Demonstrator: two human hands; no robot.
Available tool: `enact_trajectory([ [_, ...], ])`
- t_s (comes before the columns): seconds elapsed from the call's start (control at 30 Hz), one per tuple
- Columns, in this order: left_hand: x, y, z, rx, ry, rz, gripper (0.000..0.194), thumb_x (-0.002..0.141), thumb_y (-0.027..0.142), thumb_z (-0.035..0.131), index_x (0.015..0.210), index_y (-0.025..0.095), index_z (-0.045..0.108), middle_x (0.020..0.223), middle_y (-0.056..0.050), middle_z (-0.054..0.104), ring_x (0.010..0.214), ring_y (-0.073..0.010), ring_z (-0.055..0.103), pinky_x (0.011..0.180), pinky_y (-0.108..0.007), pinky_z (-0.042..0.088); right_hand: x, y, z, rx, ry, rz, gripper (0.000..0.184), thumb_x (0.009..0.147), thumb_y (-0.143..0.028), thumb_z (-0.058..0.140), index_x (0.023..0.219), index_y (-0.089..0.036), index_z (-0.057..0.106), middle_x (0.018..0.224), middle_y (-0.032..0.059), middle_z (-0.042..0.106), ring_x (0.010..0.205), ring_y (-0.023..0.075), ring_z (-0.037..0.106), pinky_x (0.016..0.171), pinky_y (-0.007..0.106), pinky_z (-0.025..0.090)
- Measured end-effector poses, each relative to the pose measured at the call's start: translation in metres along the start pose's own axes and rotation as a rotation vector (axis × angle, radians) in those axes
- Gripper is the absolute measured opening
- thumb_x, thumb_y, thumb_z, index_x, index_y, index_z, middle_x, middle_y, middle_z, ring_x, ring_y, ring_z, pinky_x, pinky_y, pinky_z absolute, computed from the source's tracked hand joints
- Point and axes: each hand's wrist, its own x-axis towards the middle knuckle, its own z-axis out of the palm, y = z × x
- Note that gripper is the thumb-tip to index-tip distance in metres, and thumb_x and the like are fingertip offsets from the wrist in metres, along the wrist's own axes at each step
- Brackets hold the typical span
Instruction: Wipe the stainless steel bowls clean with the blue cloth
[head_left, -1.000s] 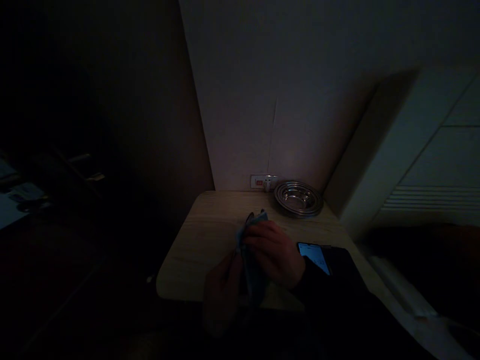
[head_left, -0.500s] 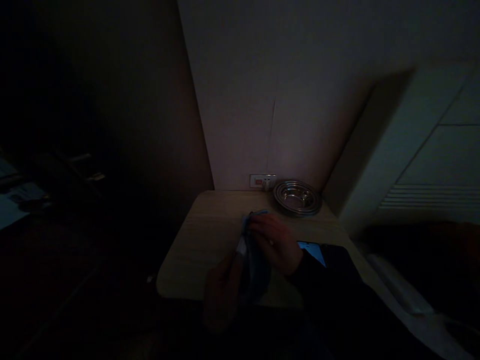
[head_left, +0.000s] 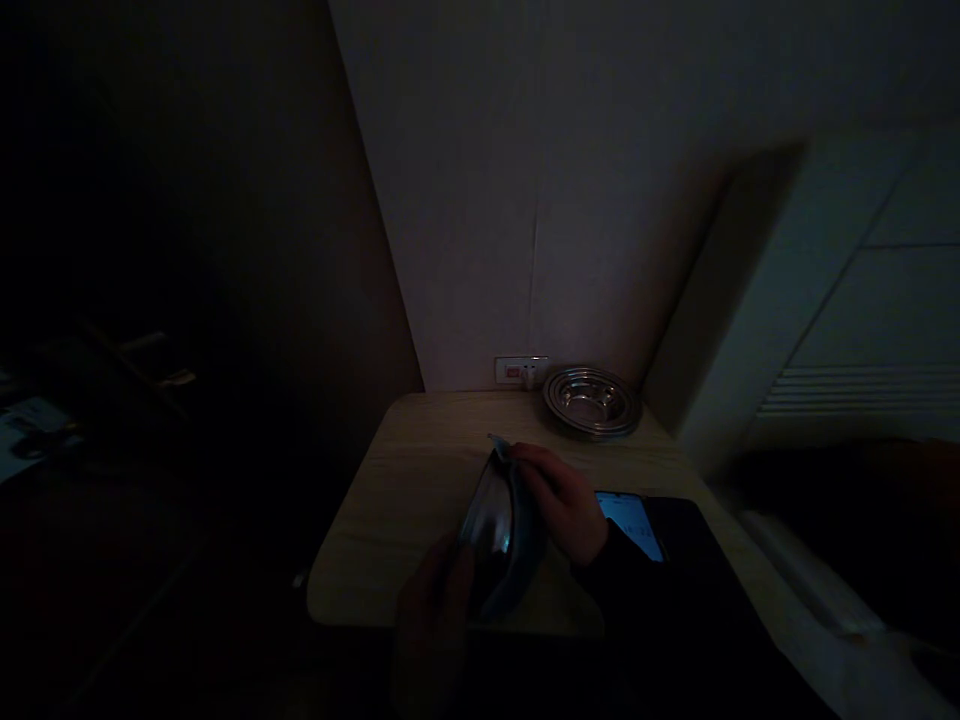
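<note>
A shiny metal bowl (head_left: 491, 525) is tilted on its side above the near part of the small wooden table (head_left: 405, 470). My left hand (head_left: 436, 600) is closed on the bowl's lower left edge, with the thumb on the metal. At the bowl's upper right rim, my right hand (head_left: 559, 495) pinches a blue-grey cloth (head_left: 529, 540) that lies along the bowl's right side. A corner of that cloth sticks up past the fingertips. The dim light hides the bowl's lower part and much of the left hand.
A stack of metal dishes (head_left: 592, 402) stands at the table's back right. Behind it, a wall socket (head_left: 521, 370) holds a plug. A lit phone (head_left: 630, 522) in a dark case lies right of my right hand. A pale panel (head_left: 847, 330) rises on the right.
The bowl has turned so its shiny surface shows more. My right hand has moved slightly down with the cloth, and my left hand slightly left and down. The whole view has shifted a little.
</note>
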Motion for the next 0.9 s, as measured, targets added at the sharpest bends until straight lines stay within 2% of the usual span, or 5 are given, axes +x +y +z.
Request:
enact_trajectory([
  [0.23,0.001,0.005,-0.014,0.053,0.092,-0.054,0.035,0.068,0.044,0.053,0.085,0.017,0.065,0.085,-0.007,0.070,0.078,-0.0236,0.063,0.063,-0.030,0.051,-0.019,0.009,0.006,0.106,0.074,0.194,0.023,0.085,-0.028,0.048,0.100,-0.021,0.065,0.102,0.0052,0.068,0.097,0.0191,0.061,0.089,0.036,0.047],
  [0.37,0.002,0.013,-0.010,0.060,0.102,-0.055,0.037,0.069,0.049,0.049,0.076,0.016,0.064,0.069,-0.005,0.068,0.066,-0.0203,0.062,0.057,-0.028,0.049,-0.020,0.008,0.010,0.126,0.095,0.191,0.022,0.085,-0.027,0.049,0.099,-0.022,0.065,0.103,0.0049,0.067,0.099,0.0186,0.061,0.090,0.035,0.047],
  [0.47,0.003,0.011,-0.003,0.040,0.084,-0.012,0.042,0.071,0.053,0.048,0.079,0.016,0.066,0.076,-0.007,0.070,0.073,-0.0206,0.063,0.065,-0.028,0.050,-0.021,0.007,0.007,0.114,0.112,0.156,0.022,0.085,-0.025,0.049,0.100,-0.023,0.065,0.104,0.0047,0.067,0.099,0.0181,0.060,0.090,0.035,0.047],
  [0.7,0.006,-0.003,0.008,0.015,0.020,0.013,0.045,0.074,0.053,0.048,0.088,0.015,0.069,0.093,-0.008,0.071,0.087,-0.0219,0.064,0.074,-0.026,0.050,-0.025,-0.005,-0.005,-0.088,0.110,-0.065,0.023,0.085,-0.017,0.050,0.101,-0.023,0.064,0.105,0.0064,0.065,0.099,0.0185,0.059,0.087,0.035,0.049],
  [0.9,0.005,0.004,0.011,0.060,-0.051,0.104,0.040,0.079,0.047,0.045,0.082,0.016,0.070,0.080,-0.005,0.072,0.073,-0.0178,0.065,0.064,-0.022,0.049,-0.025,-0.024,-0.010,-0.303,-0.087,-0.446,0.024,0.083,-0.011,0.051,0.104,-0.018,0.061,0.104,0.0087,0.064,0.103,0.0212,0.054,0.086,0.037,0.048],
])
